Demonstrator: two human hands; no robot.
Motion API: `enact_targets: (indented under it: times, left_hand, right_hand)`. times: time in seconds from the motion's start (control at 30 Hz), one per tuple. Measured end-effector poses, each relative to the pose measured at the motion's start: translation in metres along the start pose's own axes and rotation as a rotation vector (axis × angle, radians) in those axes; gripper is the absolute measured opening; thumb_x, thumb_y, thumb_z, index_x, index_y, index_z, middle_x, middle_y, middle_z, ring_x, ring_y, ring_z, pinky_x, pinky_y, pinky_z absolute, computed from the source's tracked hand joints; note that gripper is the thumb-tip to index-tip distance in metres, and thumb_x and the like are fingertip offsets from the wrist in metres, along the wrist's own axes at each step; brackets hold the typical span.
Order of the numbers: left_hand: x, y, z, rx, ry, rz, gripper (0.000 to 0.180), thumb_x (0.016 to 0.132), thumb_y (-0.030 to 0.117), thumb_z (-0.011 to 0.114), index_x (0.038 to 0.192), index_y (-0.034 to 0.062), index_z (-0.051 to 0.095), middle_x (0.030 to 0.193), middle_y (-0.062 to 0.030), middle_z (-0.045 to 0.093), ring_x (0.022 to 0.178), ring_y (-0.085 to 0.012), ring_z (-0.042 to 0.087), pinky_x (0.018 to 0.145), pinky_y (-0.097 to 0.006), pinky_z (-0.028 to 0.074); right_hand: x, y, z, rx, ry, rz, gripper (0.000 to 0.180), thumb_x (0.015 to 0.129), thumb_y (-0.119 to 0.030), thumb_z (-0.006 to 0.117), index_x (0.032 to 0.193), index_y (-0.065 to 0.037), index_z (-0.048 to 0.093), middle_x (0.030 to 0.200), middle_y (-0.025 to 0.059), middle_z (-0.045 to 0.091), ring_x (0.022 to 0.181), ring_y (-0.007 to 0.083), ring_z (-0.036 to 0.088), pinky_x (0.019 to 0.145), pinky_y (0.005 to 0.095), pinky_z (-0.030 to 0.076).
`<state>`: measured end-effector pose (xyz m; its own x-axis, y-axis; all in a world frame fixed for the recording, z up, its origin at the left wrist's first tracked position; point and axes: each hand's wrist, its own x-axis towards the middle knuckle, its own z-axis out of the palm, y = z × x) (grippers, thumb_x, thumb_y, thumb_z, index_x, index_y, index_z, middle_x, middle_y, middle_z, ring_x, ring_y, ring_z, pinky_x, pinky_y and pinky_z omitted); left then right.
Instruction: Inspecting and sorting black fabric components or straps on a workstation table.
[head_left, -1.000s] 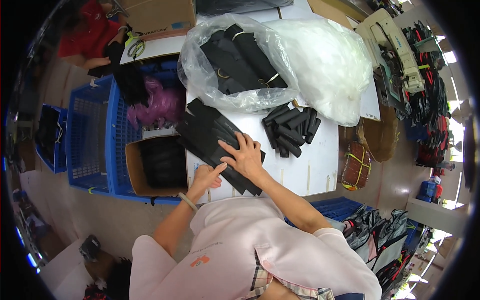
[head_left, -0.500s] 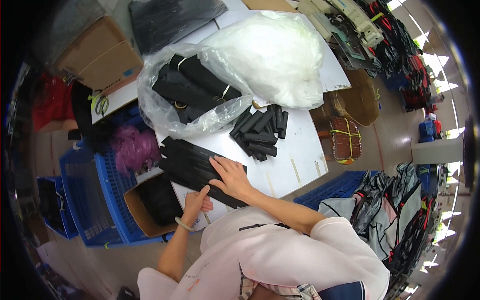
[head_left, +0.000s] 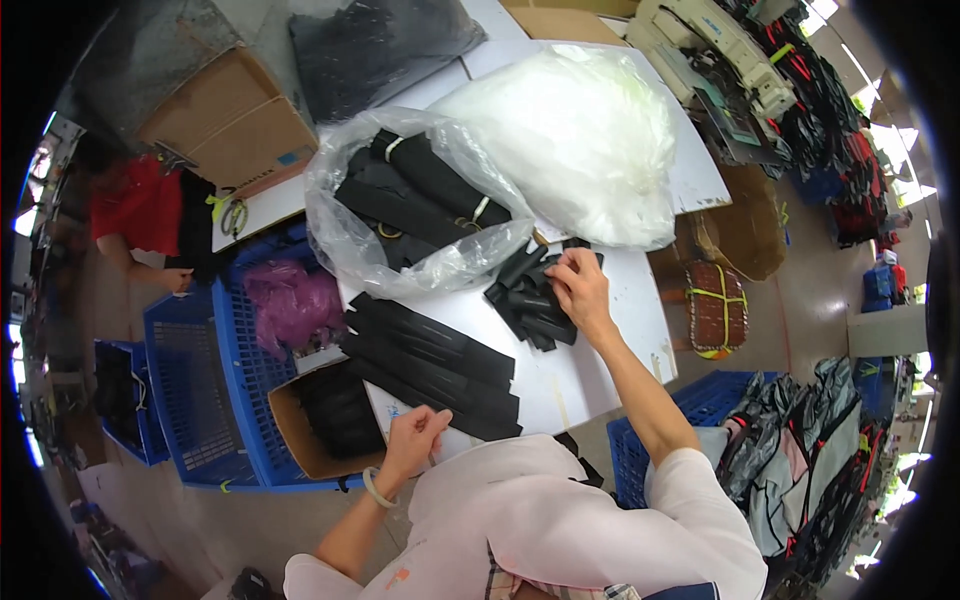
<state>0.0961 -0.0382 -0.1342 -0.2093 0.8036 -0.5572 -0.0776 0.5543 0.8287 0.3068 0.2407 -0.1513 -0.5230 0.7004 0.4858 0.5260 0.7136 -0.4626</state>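
Right hand (head_left: pixel 580 290) on the black rolls (head_left: pixel 528 303), left hand (head_left: pixel 412 442) by the flat black strips (head_left: pixel 432 362)

Okay, going by the clear plastic bag (head_left: pixel 334 240): the black rolls are heaped just off its near right side. Right hand's on them, fingers bunched, but I can't tell if it's actually pinching one. The flat black strips lie on the bag's near side. Left hand's farther from the bag, at the strips' edge, fingers curled; can't tell if anything's in there. Big white bag (head_left: pixel 575 145) right of the clear one.
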Motion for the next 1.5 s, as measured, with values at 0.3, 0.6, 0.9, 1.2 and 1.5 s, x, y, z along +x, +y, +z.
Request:
enact_targets:
  times: [0.3, 0.6, 0.9, 1.2, 1.5]
  left_hand:
    - [0.030, 0.138, 0.020, -0.704, -0.180, 0.218, 0.018, 0.087, 0.012, 0.063, 0.097, -0.0036, 0.061, 0.078, -0.0070, 0.066, 0.069, -0.0101, 0.063, 0.063, -0.019, 0.049]
    - [0.010, 0.140, 0.015, -0.488, -0.006, 0.340, 0.013, 0.080, 0.003, 0.070, 0.076, 0.0021, 0.058, 0.071, 0.0002, 0.062, 0.061, -0.0018, 0.054, 0.054, -0.016, 0.043]
    - [0.002, 0.147, 0.018, -0.473, 0.061, 0.415, 0.014, 0.078, 0.002, 0.071, 0.079, 0.0006, 0.058, 0.073, 0.0000, 0.061, 0.062, -0.0030, 0.055, 0.056, -0.017, 0.044]
    - [0.011, 0.131, 0.008, -0.405, -0.034, 0.308, 0.010, 0.080, 0.004, 0.068, 0.079, 0.0004, 0.059, 0.069, 0.0000, 0.061, 0.059, -0.0036, 0.054, 0.051, -0.018, 0.041]
    - [0.049, 0.117, 0.004, -0.727, 0.310, 0.381, 0.012, 0.081, 0.007, 0.069, 0.074, 0.0045, 0.059, 0.068, 0.0002, 0.062, 0.060, -0.0042, 0.053, 0.058, -0.020, 0.041]
  right_hand:
    - [0.036, -0.133, -0.043, 0.442, 0.033, -0.420, 0.027, 0.060, 0.001, 0.071, 0.086, -0.008, 0.070, 0.086, 0.0086, 0.057, 0.074, 0.0181, 0.056, 0.054, 0.0263, 0.046]
    - [0.071, -0.160, -0.062, 1.037, -0.401, 0.478, 0.030, 0.080, -0.018, 0.071, 0.103, -0.002, 0.060, 0.081, 0.0000, 0.057, 0.074, 0.0040, 0.054, 0.057, 0.0219, 0.045]
    - [0.068, -0.161, -0.048, 1.165, -0.471, 0.548, 0.012, 0.077, -0.004, 0.072, 0.084, 0.000, 0.063, 0.070, 0.0020, 0.063, 0.054, 0.0030, 0.054, 0.046, 0.0168, 0.039]
    - [0.065, -0.155, -0.023, 1.307, -0.467, 0.606, 0.018, 0.081, -0.005, 0.067, 0.097, 0.002, 0.062, 0.080, 0.0054, 0.064, 0.065, 0.0073, 0.058, 0.055, 0.0191, 0.044]
    - [0.024, -0.169, -0.007, 1.285, -0.543, 0.816, 0.023, 0.083, -0.017, 0.068, 0.094, 0.001, 0.061, 0.078, 0.0071, 0.065, 0.066, 0.0122, 0.062, 0.057, 0.0218, 0.049]
